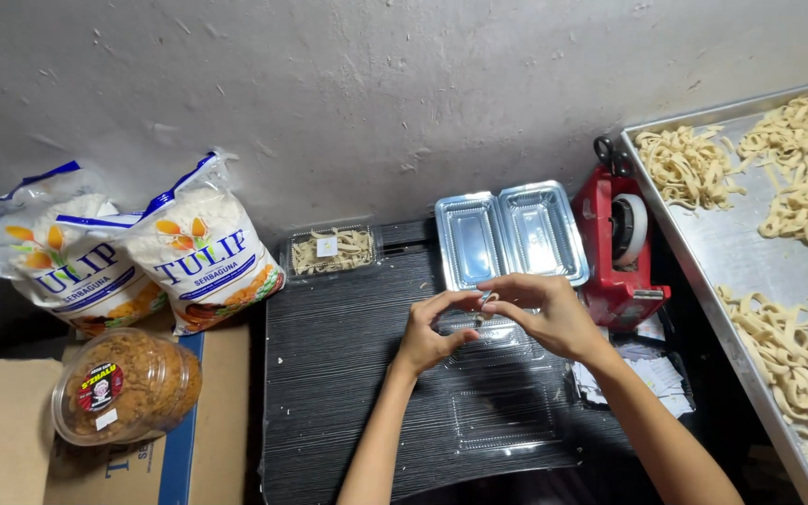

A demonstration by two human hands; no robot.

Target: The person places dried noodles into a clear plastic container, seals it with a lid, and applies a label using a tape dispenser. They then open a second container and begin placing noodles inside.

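My left hand (430, 327) and my right hand (542, 310) meet over a black ribbed mat (329, 374). Between the fingertips of both I pinch a small pale piece (484, 301); what it is I cannot tell. Under the hands lies an open clear plastic clamshell box (502, 411), flat on the mat. Just beyond the fingers a second open clear box (512, 232) leans by the wall. A shut clear box with noodle strips (331, 251) stands at the mat's far left corner.
A red tape dispenser (617, 252) stands right of the hands, paper slips (652, 369) in front of it. A metal tray (736, 252) with raw noodle heaps fills the right side. At left are two flour bags (203, 248), a clear jar of brown crumbs (128, 383) and cardboard boxes (2, 440).
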